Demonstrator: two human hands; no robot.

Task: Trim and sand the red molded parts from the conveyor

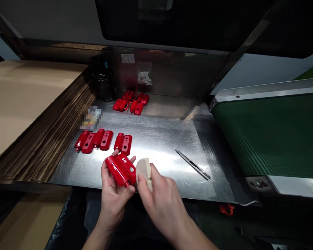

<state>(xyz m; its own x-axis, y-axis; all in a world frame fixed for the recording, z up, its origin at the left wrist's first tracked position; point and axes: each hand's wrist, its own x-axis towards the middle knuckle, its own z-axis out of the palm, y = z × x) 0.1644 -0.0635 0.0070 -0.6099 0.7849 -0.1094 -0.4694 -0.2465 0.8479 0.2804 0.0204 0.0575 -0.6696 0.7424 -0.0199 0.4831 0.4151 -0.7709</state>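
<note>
My left hand (pixel 113 196) is closed round a glossy red plastic part (pixel 120 169), which has a rounded barrel side and a flat side with small slots and a round hole. In my right hand (pixel 163 194) is a pale off-white block (pixel 144 170) with a rounded edge, pinched between thumb and fingers. The block is close beside the part's right end; whether they touch I cannot tell. Just beyond my left hand lies a pair of similar red parts (pixel 122 143), and further left several more red parts (pixel 94 140) sit in a row on the metal table (pixel 156 135).
A slim metal craft knife (pixel 192 164) lies right of my hands. More red parts (pixel 131 102) are grouped at the back, near a dark bottle (pixel 103 81). Stacked cardboard sheets (pixel 39 90) border the left; a green conveyor belt (pixel 273 128) borders the right.
</note>
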